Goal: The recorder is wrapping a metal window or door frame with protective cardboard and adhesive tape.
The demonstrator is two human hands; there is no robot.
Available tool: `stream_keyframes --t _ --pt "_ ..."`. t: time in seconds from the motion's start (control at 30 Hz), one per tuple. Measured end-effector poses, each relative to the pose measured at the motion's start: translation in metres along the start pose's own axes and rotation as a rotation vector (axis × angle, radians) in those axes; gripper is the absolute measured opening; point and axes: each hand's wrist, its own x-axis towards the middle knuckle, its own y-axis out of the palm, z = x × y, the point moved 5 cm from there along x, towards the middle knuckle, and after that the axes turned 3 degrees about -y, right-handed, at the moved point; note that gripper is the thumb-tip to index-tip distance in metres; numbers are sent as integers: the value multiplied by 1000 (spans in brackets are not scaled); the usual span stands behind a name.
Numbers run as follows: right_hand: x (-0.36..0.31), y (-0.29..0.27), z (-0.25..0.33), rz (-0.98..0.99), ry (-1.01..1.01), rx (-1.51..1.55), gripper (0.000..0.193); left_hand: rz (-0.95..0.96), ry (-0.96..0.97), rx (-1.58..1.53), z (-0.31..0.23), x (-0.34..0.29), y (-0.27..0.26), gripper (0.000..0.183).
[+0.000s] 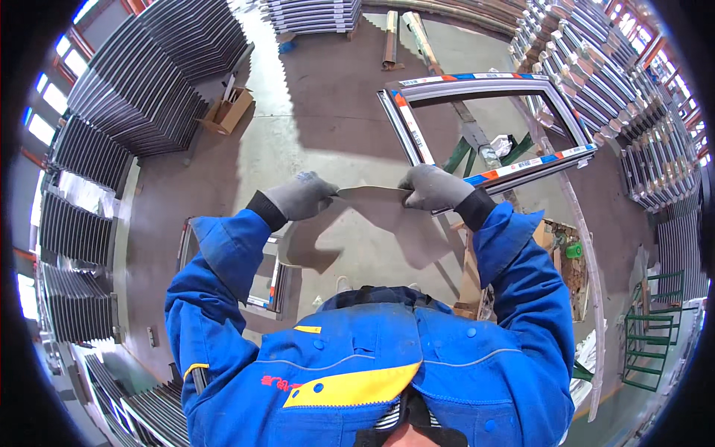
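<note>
Strip: thin and pale (372, 188), held in the air between the two hands, above the floor (328, 138); the grip at both ends seems meant to keep it spread.
Left hand: grey-gloved (302, 197), fingers closed on the strip's left end.
Right hand: grey-gloved (438, 188), gripping the other end, just beside the big frame.
Big frame: window-like (413, 127), labelled along its sides, apparently propped on green legs (518, 150) to raise it off the floor.
Small frame: low at left (273, 289), partly behind the left sleeve (231, 249).
Stacks: ranked at left (126, 97) and right (596, 74), probably to leave working room.
Unclear: the strip's full shape and gripped ends; a curved edge below the left hand could be strip or shadow.
</note>
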Motion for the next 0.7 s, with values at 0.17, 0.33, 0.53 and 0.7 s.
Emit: stream_keyframes --t 0.17,0.33,0.53,0.7 --pt "-4 -3 -11 50 -92 117 23 -138 -144 -45 34 -4 19 28" --pt "-18 -14 -43 130 35 249 20 -72 -251 -74 41 -6 19 19" --pt "-28 -28 -66 151 97 496 32 -60 -266 -87 28 -5 -2 23" --pt "-49 -36 -93 66 146 550 35 -146 -182 -195 44 -22 -22 24"
